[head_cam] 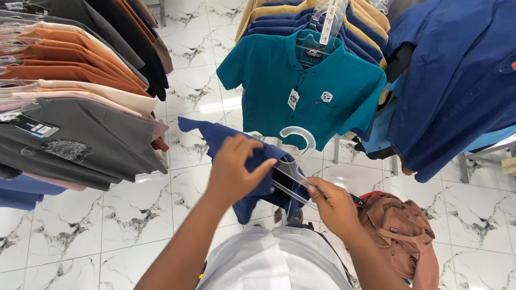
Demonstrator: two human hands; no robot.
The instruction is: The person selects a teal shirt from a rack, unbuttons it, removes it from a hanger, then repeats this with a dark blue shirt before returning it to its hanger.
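My left hand (pixel 235 169) grips the collar area of a dark blue shirt (pixel 217 137) that droops toward the floor. A clear plastic hanger (pixel 297 156) with a white hook is partly inside that shirt. My right hand (pixel 333 204) pinches the hanger's right arm. A brown shirt (pixel 400 231) hangs bunched over my right forearm. Straight ahead, a teal short-sleeved shirt (pixel 301 86) with a tag hangs at the front of a rack.
A rack of orange, cream, grey and black shirts (pixel 70 91) fills the left side. Large blue shirts (pixel 457 80) hang at the right, above a metal rack leg (pixel 465 164). White marble floor tiles (pixel 134 215) lie below.
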